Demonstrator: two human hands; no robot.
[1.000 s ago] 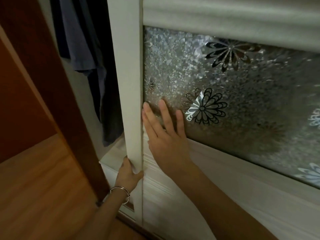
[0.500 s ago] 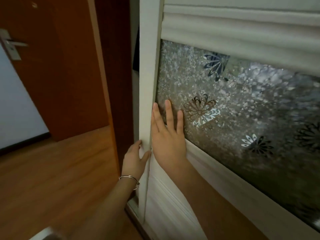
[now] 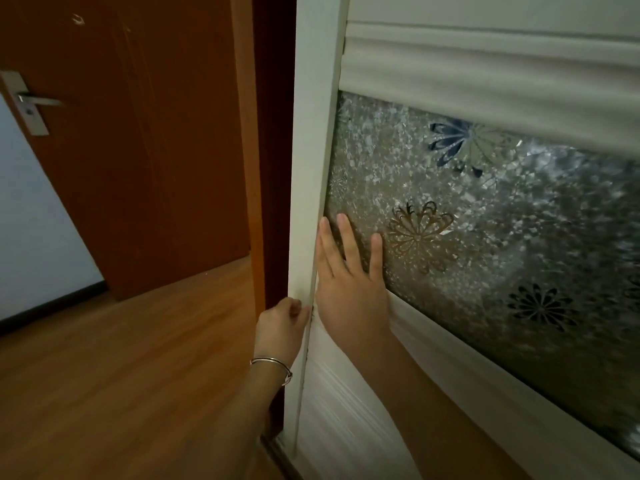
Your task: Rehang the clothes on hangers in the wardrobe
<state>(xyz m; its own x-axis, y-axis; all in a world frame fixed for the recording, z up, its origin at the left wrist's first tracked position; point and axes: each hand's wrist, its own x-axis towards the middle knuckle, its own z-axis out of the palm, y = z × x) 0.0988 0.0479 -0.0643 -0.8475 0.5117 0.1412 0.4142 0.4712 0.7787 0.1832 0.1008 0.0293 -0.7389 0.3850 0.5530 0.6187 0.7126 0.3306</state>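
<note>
A wooden floor (image 3: pixel 121 358) is running across the left of the view, meeting a brown room door (image 3: pixel 138 150) that is carrying a silver lever handle (image 3: pixel 34 100) on a long metal plate. Beside it a pale wall (image 3: pixel 31 220) is showing. The wardrobe door (image 3: pixel 311 133) is filling the right side. It is a white frame around a frosted, crackle-patterned glass panel (image 3: pixel 519 254) dotted with cut-out flowers, one gold-toned flower (image 3: pixel 420 235) sitting just beside the fingers. The door's left edge is standing close against a dark brown upright (image 3: pixel 273 168), so the inside of the wardrobe and its clothes are hidden from this view.

The left hand (image 3: pixel 282 329) is reaching up from below. It is gripping the outer edge of the white frame, with its thumb lying on the front face and its other fingers going out of sight round the edge. A thin silver bangle (image 3: pixel 273 363) is circling its wrist.

The right hand (image 3: pixel 349 289) is pressing flat against the door. Its palm is lying over the lower rail, and its straight, slightly spread fingers are pointing up onto the glass, next to the frame's inner edge. The forearm is stretching in from the lower right.
</note>
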